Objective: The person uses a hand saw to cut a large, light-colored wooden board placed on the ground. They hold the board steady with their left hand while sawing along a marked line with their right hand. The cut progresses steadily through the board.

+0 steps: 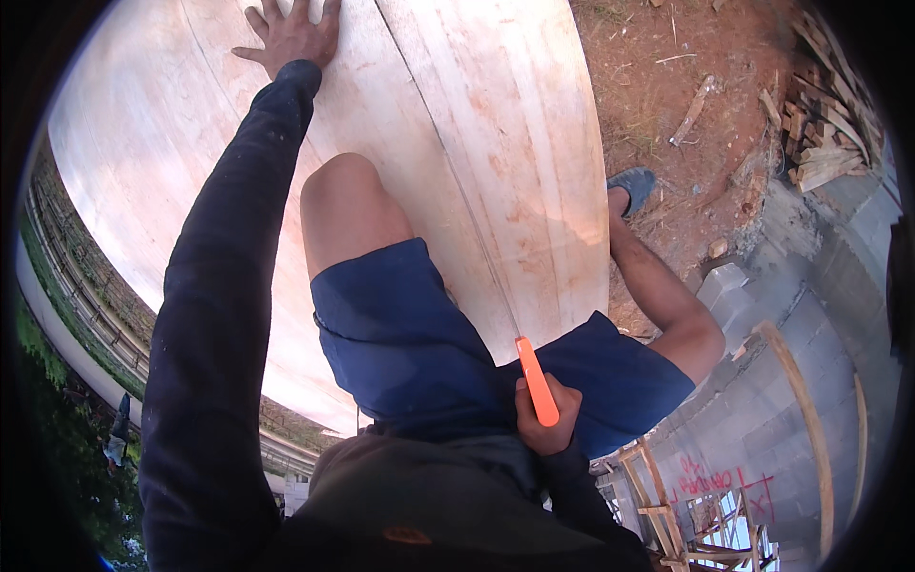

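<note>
My right hand (550,414) is wrapped round the orange handle of a handsaw (537,379), close to my lap. Its blade shows only as a thin edge, in line with a long dark line on the plywood sheet (515,124); where the blade ends along that line I cannot make out. Far up on the sheet, left of the line, my left hand (294,36) lies flat with fingers spread and holds nothing. One of my knees rests on the plywood between my left hand and the saw.
My other leg reaches past the sheet's right edge, its foot in a dark shoe (633,190) on reddish soil. Wood scraps (829,133) lie piled at the far right. A grey block wall (791,419) with leaning timber (805,419) stands at the lower right.
</note>
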`<state>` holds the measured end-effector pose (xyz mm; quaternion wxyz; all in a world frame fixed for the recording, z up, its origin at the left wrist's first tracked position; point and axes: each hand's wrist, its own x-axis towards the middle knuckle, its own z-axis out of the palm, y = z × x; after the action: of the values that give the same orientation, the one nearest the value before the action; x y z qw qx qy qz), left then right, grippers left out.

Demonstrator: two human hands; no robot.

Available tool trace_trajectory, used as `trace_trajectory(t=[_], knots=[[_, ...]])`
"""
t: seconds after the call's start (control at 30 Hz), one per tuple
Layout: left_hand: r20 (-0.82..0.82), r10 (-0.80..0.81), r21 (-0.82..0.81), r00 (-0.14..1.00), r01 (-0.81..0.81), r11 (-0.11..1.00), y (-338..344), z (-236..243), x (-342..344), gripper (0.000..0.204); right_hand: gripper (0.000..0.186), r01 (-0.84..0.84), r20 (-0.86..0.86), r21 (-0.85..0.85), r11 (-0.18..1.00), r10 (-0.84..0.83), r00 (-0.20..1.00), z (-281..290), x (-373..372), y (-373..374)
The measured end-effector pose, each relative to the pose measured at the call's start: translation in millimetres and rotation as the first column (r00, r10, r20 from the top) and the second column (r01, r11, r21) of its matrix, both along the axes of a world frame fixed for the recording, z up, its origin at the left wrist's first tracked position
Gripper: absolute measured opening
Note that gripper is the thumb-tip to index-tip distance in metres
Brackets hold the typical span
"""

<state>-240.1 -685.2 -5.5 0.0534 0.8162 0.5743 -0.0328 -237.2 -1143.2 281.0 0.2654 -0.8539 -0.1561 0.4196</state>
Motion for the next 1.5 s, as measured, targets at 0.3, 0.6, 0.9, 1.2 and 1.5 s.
trace_trajectory(t=[0.3, 0.6, 0.9, 1.2, 1.5], knots=[[-0.014, -0.033, 0.018, 0.999, 0.034, 0.999, -6, 0, 13, 0.066, 0.018, 0.094, 0.067, 0.219, 0.971, -0.111, 0.992, -165, 33, 131], [-0.002, 0.0, 0.027, 1.0, 0.0, 1.0, 5, -8, -5, 0.065, 0.009, 0.132, -0.088, 0.036, 0.991, -0.129, 0.988, -23, 2, 18], [0.039, -0.011, 0.005, 0.999, 0.011, 1.0, -4, -2, 5, 0.066, 0.018, 0.12, -0.038, 0.127, 0.985, -0.116, 0.993, -123, 16, 81], [0.026, 0.01, -0.003, 1.0, -0.01, 1.0, -1, -5, 3, 0.066, 0.01, 0.191, -0.051, 0.121, 0.974, -0.186, 0.981, -94, 9, 55], [0.053, -0.01, 0.02, 0.999, 0.009, 1.0, 4, -7, -5, 0.066, 0.01, 0.089, -0.02, 0.042, 0.995, -0.088, 0.996, -60, -6, 19]])
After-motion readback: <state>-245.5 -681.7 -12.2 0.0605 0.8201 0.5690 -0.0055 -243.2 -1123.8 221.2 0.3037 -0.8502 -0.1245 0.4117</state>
